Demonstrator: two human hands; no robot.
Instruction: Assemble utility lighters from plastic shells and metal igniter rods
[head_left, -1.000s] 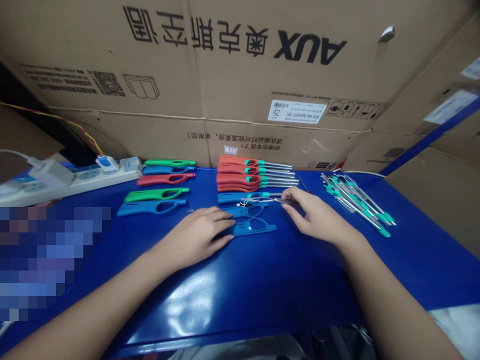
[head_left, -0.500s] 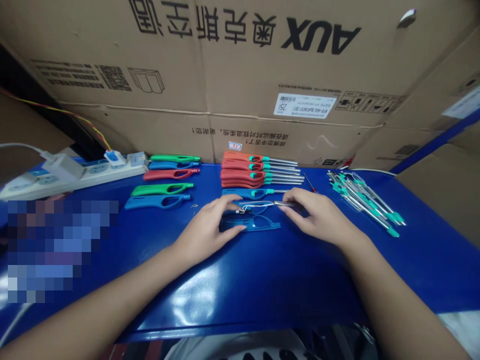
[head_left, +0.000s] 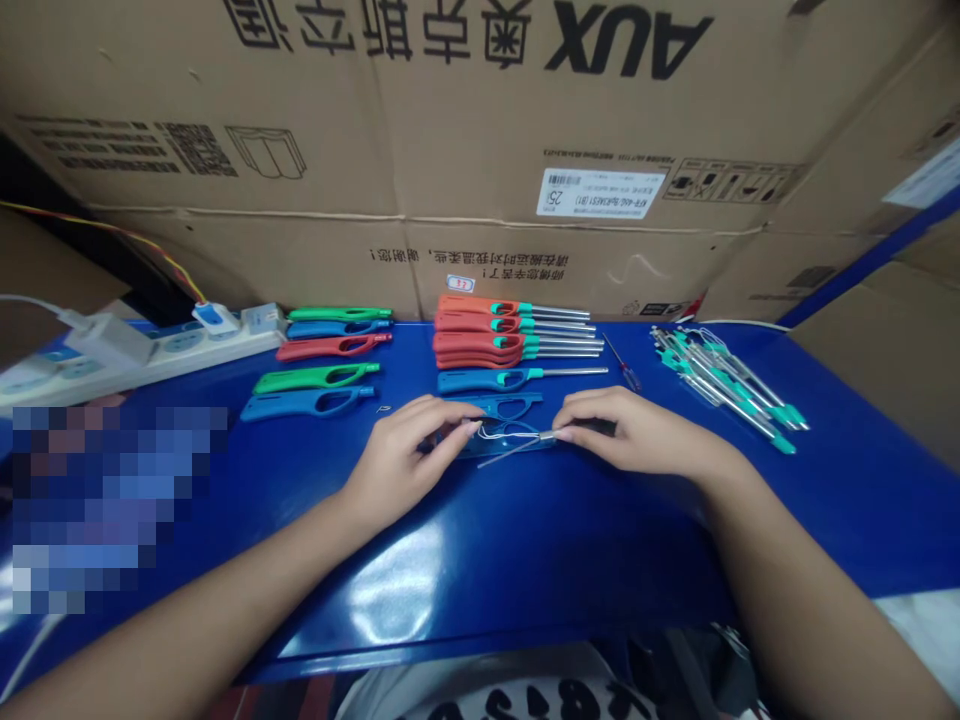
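My left hand (head_left: 412, 450) is closed, thumb against fingertips, on the end of thin white wires (head_left: 504, 435); what sits at that end is mostly hidden. My right hand (head_left: 622, 425) pinches a metal lighter tube (head_left: 547, 436), from which the wires run left. A thin grey strand (head_left: 510, 453) slants down-left from the same tube end. Beneath the wires lies a blue lighter shell half (head_left: 529, 444), partly covered by my left fingers. Just behind it rests another blue shell half (head_left: 517, 404). Beyond that is a blue lighter (head_left: 487, 380) with its metal tube.
Red and orange lighters (head_left: 480, 340) are stacked at the back, with a screwdriver (head_left: 628, 372) beside them. Several tubes with teal fittings (head_left: 727, 390) lie right. Coloured handles (head_left: 315, 378) line the left, near a power strip (head_left: 172, 345). A cardboard box (head_left: 337, 200) stands behind.
My left thumb and fingers, apart before, have closed on the wire end. My right hand has brought the tube slightly lower, over the nearer shell half. The slanting thin strand now shows.
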